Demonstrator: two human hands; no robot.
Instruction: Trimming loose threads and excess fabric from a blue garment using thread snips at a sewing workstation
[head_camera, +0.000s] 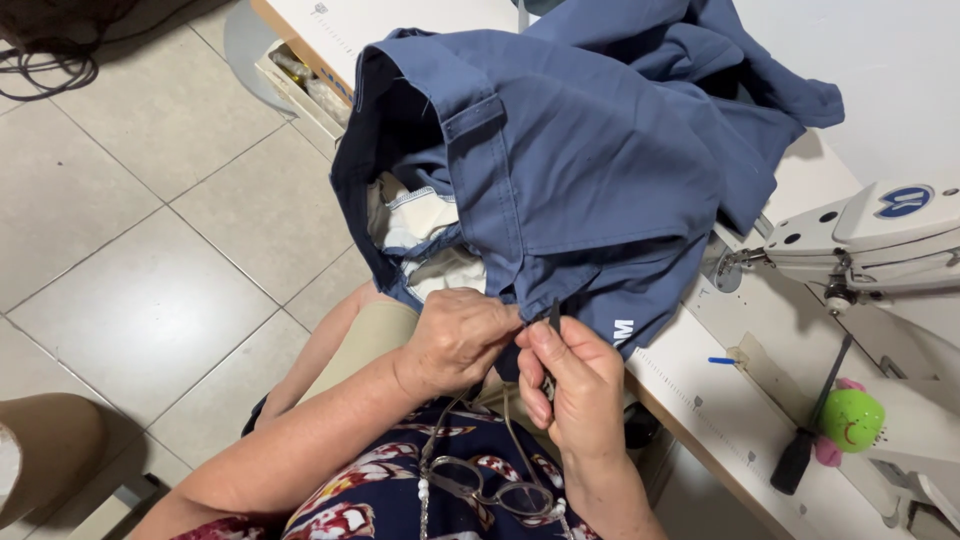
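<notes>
A blue garment with white pocket lining lies bunched over the white sewing table's edge and hangs toward my lap. My left hand pinches the garment's lower edge with closed fingers. My right hand sits right beside it and grips a thin dark tool whose tip points up at the same edge of cloth. The two hands touch each other over my lap.
A white sewing machine stands at the right. A green pincushion and a black-handled tool lie on the table near it. Glasses on a beaded chain hang at my chest. An open drawer shows at the table's far end; grey tiled floor lies left.
</notes>
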